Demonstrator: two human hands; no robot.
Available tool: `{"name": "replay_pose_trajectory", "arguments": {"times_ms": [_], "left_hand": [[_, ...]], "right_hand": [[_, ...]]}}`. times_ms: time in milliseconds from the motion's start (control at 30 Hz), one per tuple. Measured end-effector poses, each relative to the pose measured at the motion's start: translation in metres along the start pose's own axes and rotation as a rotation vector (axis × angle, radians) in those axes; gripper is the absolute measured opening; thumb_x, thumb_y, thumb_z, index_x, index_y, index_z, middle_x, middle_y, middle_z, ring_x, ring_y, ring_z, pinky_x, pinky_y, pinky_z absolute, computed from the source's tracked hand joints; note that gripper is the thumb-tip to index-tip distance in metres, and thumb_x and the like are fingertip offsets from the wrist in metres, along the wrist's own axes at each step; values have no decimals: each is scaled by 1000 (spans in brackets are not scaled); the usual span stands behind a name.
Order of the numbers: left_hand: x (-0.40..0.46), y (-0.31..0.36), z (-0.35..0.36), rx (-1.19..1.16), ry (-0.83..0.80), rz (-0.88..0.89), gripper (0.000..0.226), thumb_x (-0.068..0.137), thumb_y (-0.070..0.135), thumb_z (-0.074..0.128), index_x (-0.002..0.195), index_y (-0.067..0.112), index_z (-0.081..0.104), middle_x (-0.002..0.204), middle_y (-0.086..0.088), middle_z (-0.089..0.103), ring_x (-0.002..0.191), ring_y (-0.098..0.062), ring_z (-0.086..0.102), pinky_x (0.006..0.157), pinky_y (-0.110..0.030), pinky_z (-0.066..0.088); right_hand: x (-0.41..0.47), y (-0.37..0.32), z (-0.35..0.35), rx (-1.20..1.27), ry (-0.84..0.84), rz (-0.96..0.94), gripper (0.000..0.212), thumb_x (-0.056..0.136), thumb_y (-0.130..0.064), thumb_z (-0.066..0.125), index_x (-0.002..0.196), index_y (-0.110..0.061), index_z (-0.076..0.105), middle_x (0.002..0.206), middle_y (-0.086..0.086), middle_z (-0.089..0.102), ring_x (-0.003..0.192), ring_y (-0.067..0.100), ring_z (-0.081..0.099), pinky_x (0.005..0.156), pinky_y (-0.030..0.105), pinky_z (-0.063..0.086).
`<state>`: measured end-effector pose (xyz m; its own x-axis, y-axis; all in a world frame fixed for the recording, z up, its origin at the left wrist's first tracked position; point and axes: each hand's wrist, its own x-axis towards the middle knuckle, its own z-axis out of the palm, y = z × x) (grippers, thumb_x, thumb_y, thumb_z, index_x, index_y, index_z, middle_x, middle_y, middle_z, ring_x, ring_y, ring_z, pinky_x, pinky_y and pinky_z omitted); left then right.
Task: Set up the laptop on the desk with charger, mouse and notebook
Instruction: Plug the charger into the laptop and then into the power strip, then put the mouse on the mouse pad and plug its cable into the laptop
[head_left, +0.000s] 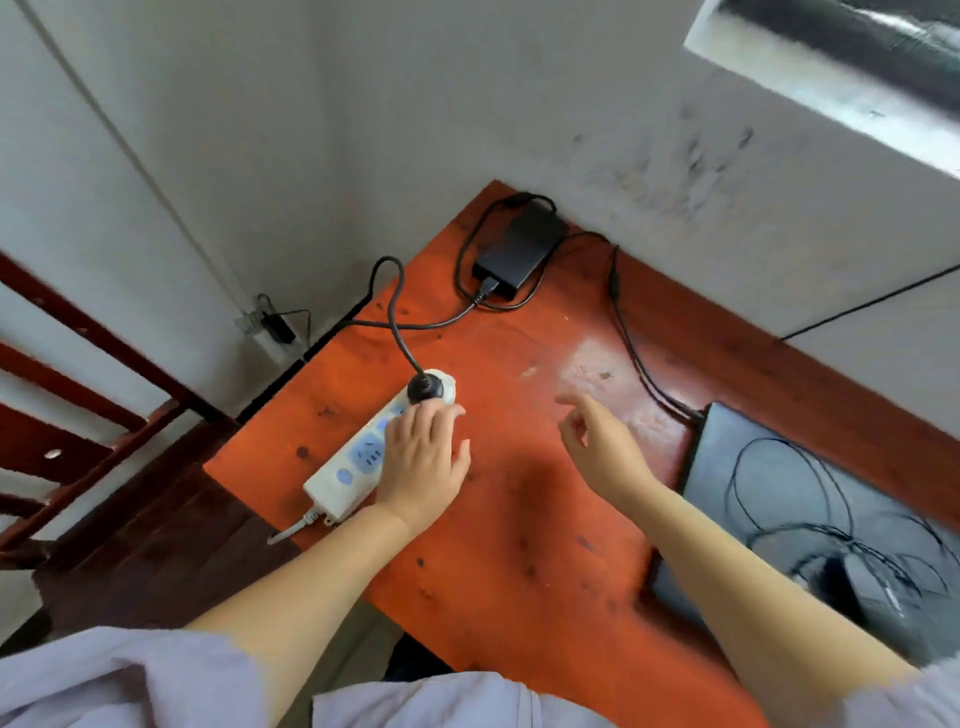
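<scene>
Head view: left hand (423, 460) lies flat, fingers together, on the white plastic power strip (363, 457); right hand (597, 441) hovers, fingers loosely apart, empty.

The black charger (521, 248) lay at the surface's far corner, its plug (425, 388) seated in a white strip (363, 457), while the closed laptop (810, 519) carried a corded mouse (857, 582).

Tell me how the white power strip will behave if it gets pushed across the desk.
The power strip is probably rigid and would slide flat on the smooth desk. The plugged-in black plug and its own cord will likely tug and swivel it. The left hand resting on it should steady it.
</scene>
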<state>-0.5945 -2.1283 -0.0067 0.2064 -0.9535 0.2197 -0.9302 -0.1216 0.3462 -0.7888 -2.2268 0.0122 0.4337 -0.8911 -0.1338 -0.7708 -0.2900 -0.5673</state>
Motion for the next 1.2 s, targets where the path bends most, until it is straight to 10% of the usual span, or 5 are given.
{"name": "replay_pose_trajectory", "arguments": {"times_ms": [400, 567, 767, 900, 1200], "left_hand": [[55, 192, 67, -77, -446, 697, 43, 86, 34, 55, 124, 14, 53, 121, -9, 56, 113, -29, 51, 95, -41, 40], [37, 265, 100, -74, -602, 847, 46, 93, 41, 41, 131, 15, 43, 130, -6, 50, 122, -25, 43, 102, -38, 32], [13, 335, 120, 90, -605, 617, 53, 88, 49, 50, 120, 8, 44, 119, -11, 51, 111, -28, 47, 89, -39, 40], [4, 374, 126, 229, -671, 444, 30, 87, 11, 54, 114, 4, 44, 117, -14, 55, 107, -29, 55, 84, -39, 48], [-1, 483, 125, -543, -579, 64, 20, 95, 6, 29, 96, 2, 49, 84, -20, 57, 74, -33, 50, 63, -39, 41]], "right_hand": [[-148, 125, -79, -106, 556, 534, 20, 84, -2, 55, 101, -8, 65, 98, 11, 62, 96, 30, 56, 83, 33, 41], [-187, 162, -93, -226, 535, 843, 29, 81, -25, 64, 107, -15, 57, 122, 6, 53, 113, 28, 47, 89, 46, 43], [-196, 197, -98, -191, 433, 709, 38, 77, -35, 66, 108, -21, 47, 118, -1, 51, 108, 23, 48, 86, 41, 41], [-209, 227, -112, -122, 402, 582, 38, 77, -37, 63, 108, -22, 46, 112, -3, 53, 103, 21, 47, 83, 36, 39], [-318, 325, -190, -185, 557, 588, 39, 72, -29, 71, 103, -14, 53, 106, 6, 56, 96, 30, 51, 75, 40, 41]]}}
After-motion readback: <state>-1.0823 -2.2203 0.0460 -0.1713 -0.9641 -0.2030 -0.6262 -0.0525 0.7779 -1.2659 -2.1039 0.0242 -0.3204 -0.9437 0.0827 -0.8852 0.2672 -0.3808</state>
